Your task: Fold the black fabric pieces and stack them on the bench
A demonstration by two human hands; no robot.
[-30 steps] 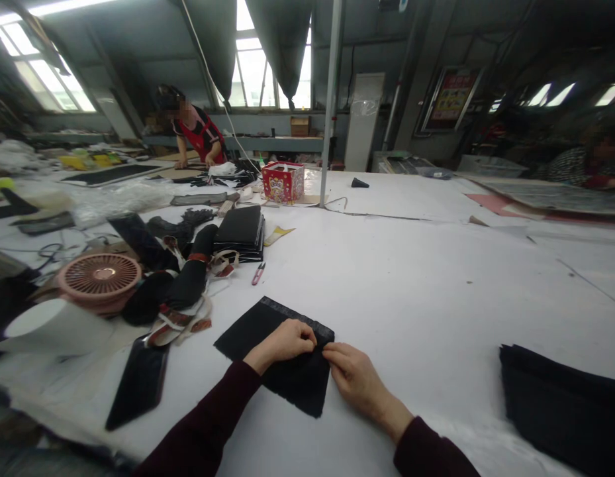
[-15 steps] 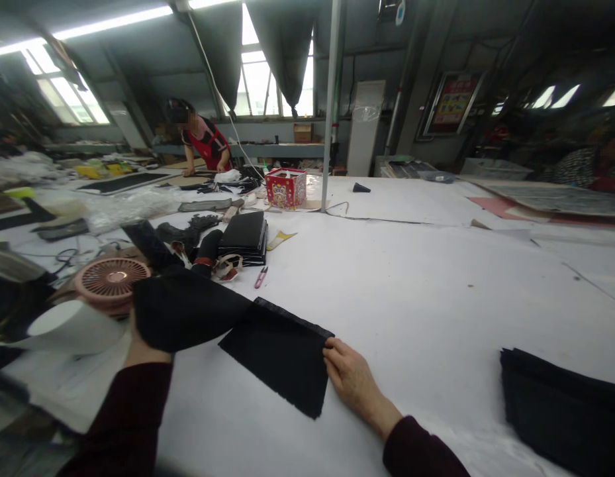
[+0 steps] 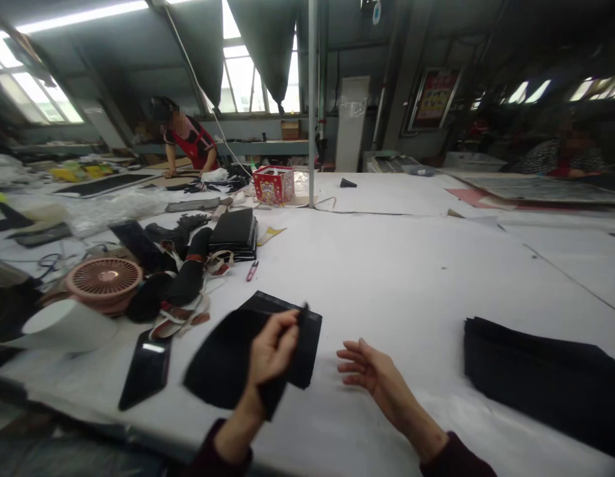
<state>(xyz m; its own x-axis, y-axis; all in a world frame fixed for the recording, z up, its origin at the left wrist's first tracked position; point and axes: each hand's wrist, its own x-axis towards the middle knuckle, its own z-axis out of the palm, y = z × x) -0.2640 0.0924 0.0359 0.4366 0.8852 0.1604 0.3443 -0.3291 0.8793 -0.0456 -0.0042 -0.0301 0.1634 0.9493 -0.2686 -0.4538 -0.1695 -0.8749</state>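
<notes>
My left hand (image 3: 268, 348) pinches a black fabric piece (image 3: 222, 361) and holds it just above the white table (image 3: 386, 271), over another black fabric piece (image 3: 292, 315) lying flat with a stitched far edge. My right hand (image 3: 367, 366) hovers open to the right of these pieces, fingers stretched out toward them and holding nothing. Both sleeves are dark maroon.
A stack of black fabric (image 3: 540, 377) lies at the right. To the left are a pink round fan (image 3: 103, 281), a white roll (image 3: 63, 324), dark straps and pieces, pink snips (image 3: 251, 270), a stack of black pieces (image 3: 234, 232). A red box (image 3: 273, 183) and pole (image 3: 311, 106) stand behind. People work at far tables.
My left hand swung the second black piece from the left over the flat piece. My right hand let go of the flat piece's corner and opened. The view shifted right.
</notes>
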